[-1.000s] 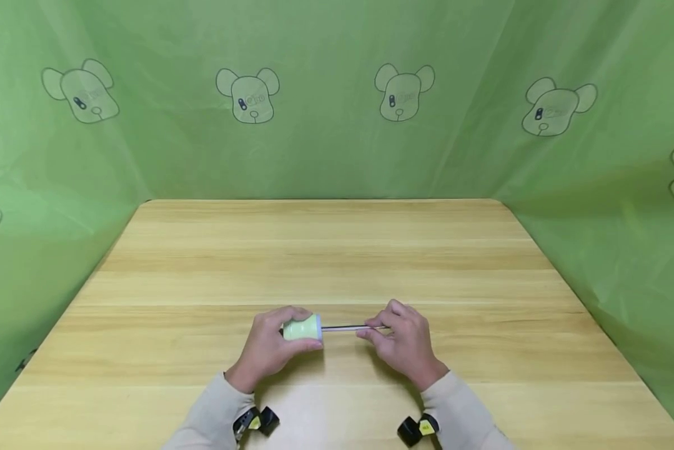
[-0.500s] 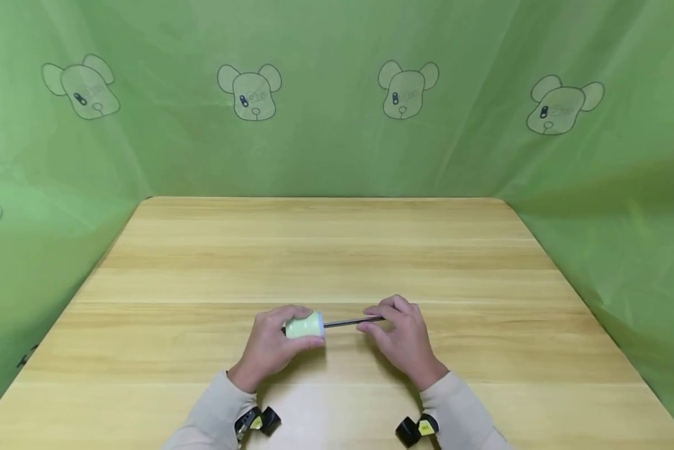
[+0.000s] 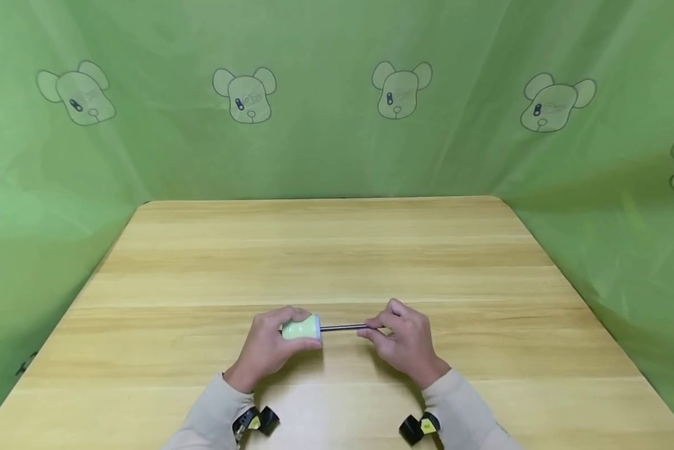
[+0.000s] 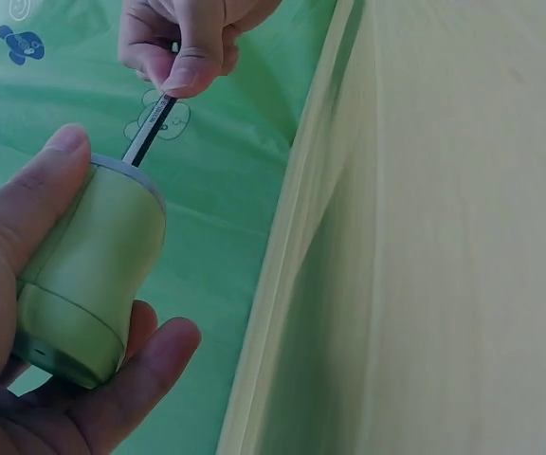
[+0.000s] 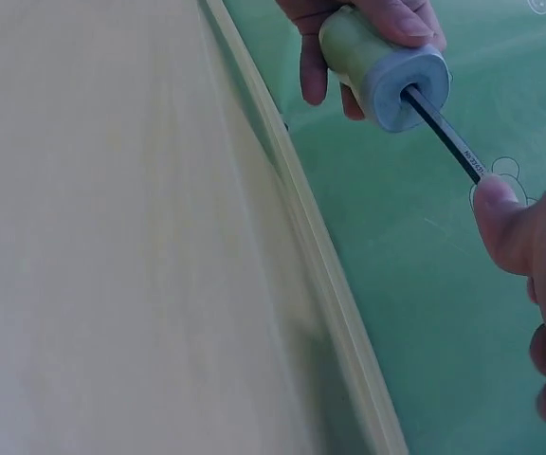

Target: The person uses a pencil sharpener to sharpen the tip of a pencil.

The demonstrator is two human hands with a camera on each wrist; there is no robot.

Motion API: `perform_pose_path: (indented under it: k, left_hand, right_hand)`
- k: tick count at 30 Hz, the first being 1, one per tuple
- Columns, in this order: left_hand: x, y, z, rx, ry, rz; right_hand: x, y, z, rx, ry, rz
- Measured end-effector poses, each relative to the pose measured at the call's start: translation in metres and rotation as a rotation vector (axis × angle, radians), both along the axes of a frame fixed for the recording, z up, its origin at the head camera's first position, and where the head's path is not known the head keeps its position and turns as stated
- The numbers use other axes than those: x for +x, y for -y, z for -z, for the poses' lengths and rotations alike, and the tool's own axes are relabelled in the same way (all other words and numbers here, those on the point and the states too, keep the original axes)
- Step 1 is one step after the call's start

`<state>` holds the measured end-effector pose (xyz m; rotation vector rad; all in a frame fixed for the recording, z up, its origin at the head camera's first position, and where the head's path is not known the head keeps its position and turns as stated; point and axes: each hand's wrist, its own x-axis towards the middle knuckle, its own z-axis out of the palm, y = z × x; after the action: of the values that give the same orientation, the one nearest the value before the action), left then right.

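Pencil [image 3: 342,327], one end hidden in green sharpener [image 3: 300,328] inside curled left hand [image 3: 268,342], right hand [image 3: 405,339] pinching pencil, less slanted than before

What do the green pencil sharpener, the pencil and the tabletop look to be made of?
Pencil sharpener: probably molded plastic, satin finish; the curved shell is smooth with a fine seam.
Pencil: likely painted wood; dark and pale lengthwise stripes, small print, no bare wood visible.
Tabletop: wood or wood-look laminate, softly shiny; grain bands show, but settle neither.
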<state>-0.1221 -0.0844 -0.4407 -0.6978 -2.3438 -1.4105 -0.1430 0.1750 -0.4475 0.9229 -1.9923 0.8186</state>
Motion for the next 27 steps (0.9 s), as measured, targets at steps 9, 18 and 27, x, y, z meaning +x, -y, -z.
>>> perform_pose_path:
  k: [9,18,27]
  left_hand:
    - [0.0,0.0,0.004,-0.078,-0.175,0.035]
    - [-0.001,-0.001,0.003,-0.142,-0.227,0.045]
    - [0.001,0.0,-0.004,-0.009,0.051,-0.024]
  right_hand:
    - [0.007,-0.002,-0.005,0.106,0.365,0.031]
    - [0.01,0.001,-0.002,0.085,0.592,0.118]
    - [0.001,0.002,0.002,0.049,0.11,0.11]
